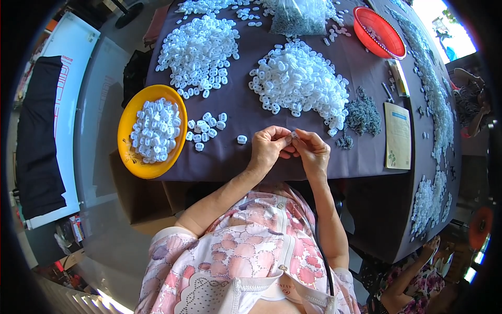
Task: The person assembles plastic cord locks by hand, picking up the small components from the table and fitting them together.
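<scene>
Left hand [265, 150]: its grip pinches a small white piece [294, 135] near frame centre, by the near edge of the counter [219, 168].
Right hand [314, 153]: grip closed on the piece's other side — likely steadying it.
Yellow plate [151, 171]: left of centre, heaped with white pieces [156, 130], probably for easy reach.
White pile [298, 78]: upper centre, beside the grey pile [363, 113] — seemingly sorted by kind.
Hard to see: the held piece, mostly finger-covered; the clear bag [297, 20], cut off above.

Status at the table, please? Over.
Left hand and right hand: close together, pinching. Small white piece: between them. Nearby: white pile ahead, loose piece leftward.
</scene>
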`<action>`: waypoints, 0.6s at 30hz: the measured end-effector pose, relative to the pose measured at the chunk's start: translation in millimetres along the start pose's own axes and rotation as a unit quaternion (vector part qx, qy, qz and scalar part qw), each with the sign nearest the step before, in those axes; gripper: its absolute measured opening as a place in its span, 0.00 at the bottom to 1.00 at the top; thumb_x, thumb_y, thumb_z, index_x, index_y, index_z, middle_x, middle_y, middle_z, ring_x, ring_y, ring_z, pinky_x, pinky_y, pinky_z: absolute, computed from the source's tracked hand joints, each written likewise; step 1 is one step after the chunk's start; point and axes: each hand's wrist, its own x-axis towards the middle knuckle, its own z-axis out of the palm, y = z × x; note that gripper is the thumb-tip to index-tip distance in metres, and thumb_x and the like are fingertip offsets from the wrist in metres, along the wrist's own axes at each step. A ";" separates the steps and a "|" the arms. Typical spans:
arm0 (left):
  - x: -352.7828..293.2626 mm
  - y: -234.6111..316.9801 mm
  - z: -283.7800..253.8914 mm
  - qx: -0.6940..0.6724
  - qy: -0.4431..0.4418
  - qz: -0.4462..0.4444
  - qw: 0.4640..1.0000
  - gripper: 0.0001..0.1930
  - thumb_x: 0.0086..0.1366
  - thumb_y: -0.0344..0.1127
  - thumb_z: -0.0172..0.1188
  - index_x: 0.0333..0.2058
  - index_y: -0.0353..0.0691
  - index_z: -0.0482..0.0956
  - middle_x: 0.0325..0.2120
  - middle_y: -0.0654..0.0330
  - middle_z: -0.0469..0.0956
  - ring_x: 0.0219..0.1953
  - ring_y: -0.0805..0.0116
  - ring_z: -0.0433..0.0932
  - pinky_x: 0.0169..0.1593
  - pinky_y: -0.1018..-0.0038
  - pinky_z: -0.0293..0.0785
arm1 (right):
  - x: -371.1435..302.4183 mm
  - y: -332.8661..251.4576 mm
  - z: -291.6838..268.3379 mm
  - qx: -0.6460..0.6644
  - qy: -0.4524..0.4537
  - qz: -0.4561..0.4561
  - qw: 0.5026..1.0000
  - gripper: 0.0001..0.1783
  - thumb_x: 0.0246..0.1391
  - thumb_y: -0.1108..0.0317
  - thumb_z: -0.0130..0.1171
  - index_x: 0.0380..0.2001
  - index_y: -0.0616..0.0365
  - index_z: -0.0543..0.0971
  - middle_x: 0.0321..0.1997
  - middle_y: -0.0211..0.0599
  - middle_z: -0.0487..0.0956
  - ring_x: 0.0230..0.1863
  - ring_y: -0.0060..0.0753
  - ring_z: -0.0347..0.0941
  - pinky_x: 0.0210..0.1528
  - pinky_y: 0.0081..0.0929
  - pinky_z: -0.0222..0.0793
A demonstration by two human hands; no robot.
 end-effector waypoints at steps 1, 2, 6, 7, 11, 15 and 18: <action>-0.4 0.5 0.9 0.000 -0.001 0.001 1.000 0.05 0.62 0.28 0.57 0.35 0.34 0.78 0.26 0.59 0.80 0.26 0.72 0.81 0.26 0.78 0.79 | 0.3 -2.7 -1.0 -0.026 -0.003 0.006 1.000 0.09 0.52 0.78 0.59 0.39 0.62 0.80 0.32 0.28 0.80 0.33 0.13 0.73 0.33 0.14 0.71; -1.2 1.0 1.9 -0.009 -0.007 0.004 1.000 0.05 0.62 0.28 0.57 0.34 0.33 0.79 0.26 0.60 0.80 0.25 0.73 0.80 0.25 0.79 0.78 | 0.4 -2.2 -2.0 -0.026 -0.002 0.004 1.000 0.09 0.52 0.78 0.59 0.39 0.62 0.80 0.32 0.28 0.80 0.33 0.13 0.73 0.33 0.14 0.71; -4.9 -5.3 1.2 0.021 -0.022 0.031 0.999 0.06 0.62 0.27 0.57 0.36 0.34 0.80 0.27 0.60 0.80 0.26 0.74 0.80 0.26 0.79 0.79 | -1.2 -10.8 -3.3 -0.186 -0.015 -0.125 0.975 0.07 0.53 0.78 0.57 0.37 0.62 0.76 0.29 0.36 0.80 0.29 0.24 0.76 0.31 0.21 0.71; -5.6 -4.8 1.8 0.062 -0.026 0.054 0.996 0.06 0.63 0.27 0.56 0.35 0.35 0.80 0.27 0.62 0.80 0.25 0.77 0.79 0.23 0.81 0.77 | -1.3 -14.8 -4.1 -0.258 -0.022 -0.189 0.947 0.07 0.52 0.79 0.55 0.36 0.63 0.75 0.29 0.39 0.80 0.28 0.30 0.77 0.31 0.24 0.71; -8.2 -7.0 3.0 0.249 -0.004 0.215 0.944 0.05 0.61 0.24 0.56 0.35 0.35 0.79 0.25 0.64 0.78 0.19 0.79 0.75 0.19 0.82 0.70 | -4.1 -22.1 -15.4 -0.349 -0.056 -0.278 0.893 0.10 0.46 0.83 0.53 0.34 0.60 0.73 0.31 0.42 0.77 0.32 0.47 0.75 0.34 0.33 0.71; -6.8 -11.7 4.8 0.272 -0.050 0.260 0.925 0.05 0.58 0.22 0.57 0.34 0.33 0.79 0.24 0.63 0.75 0.17 0.78 0.74 0.19 0.80 0.69 | -7.7 -10.1 -24.4 -0.393 -0.076 -0.316 0.860 0.13 0.42 0.83 0.54 0.34 0.60 0.73 0.32 0.41 0.76 0.33 0.45 0.75 0.33 0.34 0.70; -4.1 -16.3 6.4 0.285 -0.047 0.286 0.914 0.05 0.57 0.22 0.58 0.33 0.34 0.80 0.24 0.61 0.75 0.19 0.75 0.74 0.22 0.78 0.70 | -10.6 -1.4 -24.8 -0.393 -0.044 -0.340 0.853 0.12 0.41 0.83 0.55 0.32 0.60 0.73 0.32 0.40 0.76 0.32 0.44 0.74 0.33 0.33 0.70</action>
